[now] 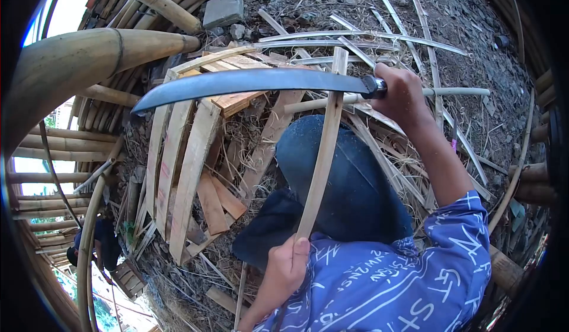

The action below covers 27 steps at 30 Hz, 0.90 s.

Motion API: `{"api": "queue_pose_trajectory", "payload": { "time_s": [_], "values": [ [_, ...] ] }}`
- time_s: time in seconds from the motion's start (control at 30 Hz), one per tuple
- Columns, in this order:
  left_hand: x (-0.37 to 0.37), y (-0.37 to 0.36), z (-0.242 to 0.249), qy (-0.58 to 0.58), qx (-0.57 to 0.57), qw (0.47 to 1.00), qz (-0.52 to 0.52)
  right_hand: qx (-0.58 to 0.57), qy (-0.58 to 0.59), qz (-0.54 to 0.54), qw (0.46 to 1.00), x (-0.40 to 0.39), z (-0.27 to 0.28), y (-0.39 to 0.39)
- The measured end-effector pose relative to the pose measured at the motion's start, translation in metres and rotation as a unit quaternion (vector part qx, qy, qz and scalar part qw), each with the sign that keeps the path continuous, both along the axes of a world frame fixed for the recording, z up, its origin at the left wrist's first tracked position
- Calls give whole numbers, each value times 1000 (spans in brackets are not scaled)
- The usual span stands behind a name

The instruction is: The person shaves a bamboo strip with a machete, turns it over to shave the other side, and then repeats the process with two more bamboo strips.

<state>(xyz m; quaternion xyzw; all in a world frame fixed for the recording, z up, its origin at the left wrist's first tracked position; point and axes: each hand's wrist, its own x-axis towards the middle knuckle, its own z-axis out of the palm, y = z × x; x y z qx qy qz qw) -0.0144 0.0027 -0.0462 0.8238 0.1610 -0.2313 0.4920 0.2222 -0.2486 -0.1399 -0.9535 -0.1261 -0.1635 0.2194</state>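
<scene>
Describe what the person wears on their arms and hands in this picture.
Both hands, the left hand and right hand, are bare, without gloves. The right forearm is uncovered below a blue sleeve printed with white scribbled letters and symbols. No watch or rings show.

Grey blade [237, 83]; tan bamboo strip [323, 154]; blue white-scribbled sleeve [415, 273].

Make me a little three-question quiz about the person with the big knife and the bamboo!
1. True or false: the right hand grips the knife.
2. What does the left hand hold? A) a stone B) a bamboo strip C) a rope
3. Fill in: the blade crosses the strip near its ____ end.

Key: 1 true; 2 B; 3 far.
</scene>
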Motion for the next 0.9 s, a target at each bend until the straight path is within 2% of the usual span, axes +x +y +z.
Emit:
{"api": "queue_pose_trajectory", "payload": {
  "time_s": [0.13,0.2,0.27,0.33,0.37,0.4,0.43,0.5,0.53,0.6,0.63,0.7,0.73,0.9],
  "values": [
    [-13,3,-4,30,-20,999,29,6,62,-121,991,21,-17,-23],
    [-34,16,-12,44,-30,999,5,-13,133,-230,964,42,-30,-54],
    [-48,30,-14,73,-89,993,29,-87,186,-253,945,52,-78,-101],
    [-54,41,-25,79,-143,984,66,-31,140,-260,955,22,-123,-124],
    [-51,41,-26,74,-146,983,83,23,193,-277,941,2,-118,-113],
    [-47,40,-27,72,-153,981,97,36,215,-312,925,-11,-145,-118],
    [-41,41,-27,84,-161,978,102,91,202,-293,930,-34,-141,-105],
    [-29,44,-30,81,-181,975,97,128,192,-304,924,-63,-186,-102],
    [-24,46,-35,67,-192,975,90,173,230,-295,911,-73,-176,-86],
    [-15,49,-41,62,-210,972,88,265,275,-318,868,-85,-200,-71],
    [-11,48,-41,67,-222,968,91,297,283,-305,860,-87,-188,-58],
    [-5,48,-43,69,-258,958,101,381,311,-306,815,-81,-202,-47],
    [-4,49,-44,66,-253,961,91,436,333,-309,777,-74,-175,-34],
    [-1,43,-49,87,-285,949,99,582,292,-235,722,-43,-124,-12]
  ]
}}
